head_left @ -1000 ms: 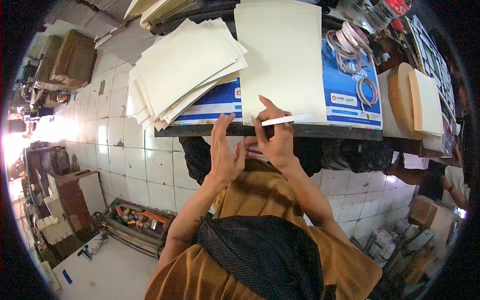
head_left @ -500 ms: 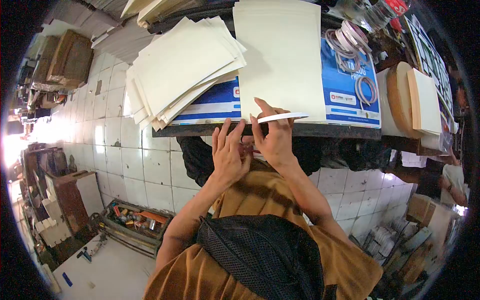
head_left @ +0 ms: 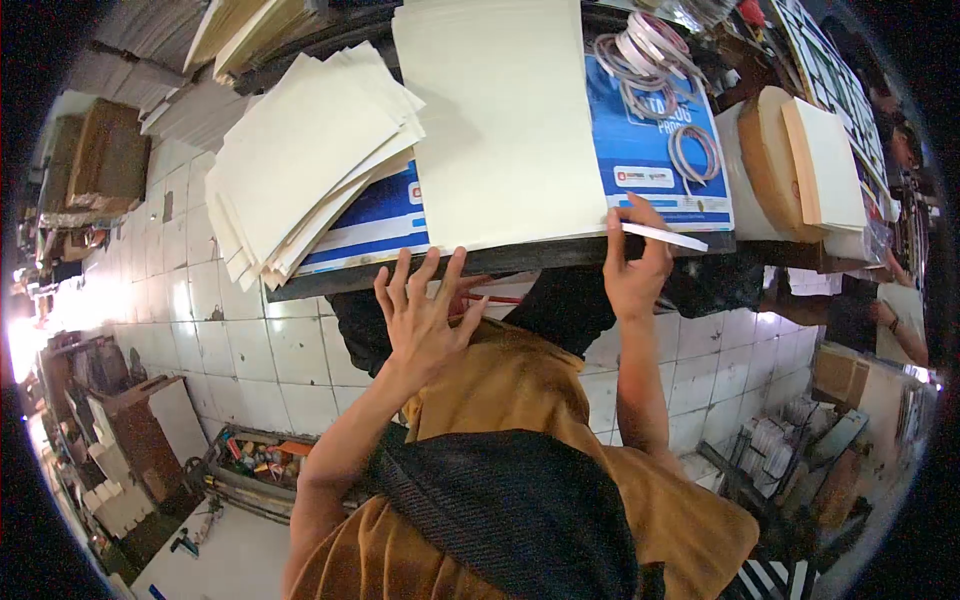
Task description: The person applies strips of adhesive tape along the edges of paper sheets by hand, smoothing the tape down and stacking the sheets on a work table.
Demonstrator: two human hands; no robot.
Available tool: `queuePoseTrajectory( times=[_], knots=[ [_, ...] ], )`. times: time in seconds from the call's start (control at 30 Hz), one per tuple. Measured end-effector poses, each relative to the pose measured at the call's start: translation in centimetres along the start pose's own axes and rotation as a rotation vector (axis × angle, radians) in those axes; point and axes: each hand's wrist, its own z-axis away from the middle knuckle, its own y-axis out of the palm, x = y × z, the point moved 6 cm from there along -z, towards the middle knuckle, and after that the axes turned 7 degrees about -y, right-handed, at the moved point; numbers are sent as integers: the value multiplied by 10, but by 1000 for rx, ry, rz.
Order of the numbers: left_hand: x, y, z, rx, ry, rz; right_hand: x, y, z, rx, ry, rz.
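Observation:
A stack of cream paper sheets [head_left: 505, 120] lies in front of me, its near edge along the dark table edge. My left hand [head_left: 420, 315] is at the stack's near left corner, fingers spread, the fingertips at the table edge. By the near right corner, my right hand [head_left: 638, 265] grips a narrow roll of white tape [head_left: 675, 238], seen nearly edge-on. Whether a strip of tape runs along the paper's edge is too fine to make out. Further rolls of narrow tape [head_left: 648, 55] sit on a blue printed sheet [head_left: 640, 150] to the right.
On the left is a fanned pile of cream sheets [head_left: 300, 150]. A thick block of paper [head_left: 825, 165] and a round-edged brown object [head_left: 775, 165] stand at the right. Below left, a bin of odds and ends [head_left: 262, 455] sits near a white board [head_left: 235, 550].
My right hand has moved right along the paper's near edge with the tape roll, away from my left hand. My left hand's fingers have spread wider. The view has shifted.

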Motion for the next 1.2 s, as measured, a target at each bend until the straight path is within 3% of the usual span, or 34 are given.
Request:
queuePoseTrajectory(
  times=[0.53, 0.63, 0.73, 0.87, 1.0, 1.07, 1.2],
  knots=[
    [-3, -3, -3, 37, -5, -43, 5, 11, 0, 102, -85, 214],
    [-5, -17, -11, 89, -93, -81, 13, 10, 1, 97, -107, 222],
    [0, -35, -41, 0, -220, -146, 47, 11, 6, 95, -132, 139],
    [-56, 1, -72, 89, 78, 120, 66, 19, 14, 92, 14, -134],
    [-64, 29, -72, 190, 78, 10, 40, -2, 28, -107, 290, -432],
    [-68, 26, -71, 224, 42, 17, 28, -18, 37, -164, 299, -404],
    [-72, 28, -71, 204, 10, 25, 32, -28, 25, -41, 201, -98]
  ],
)
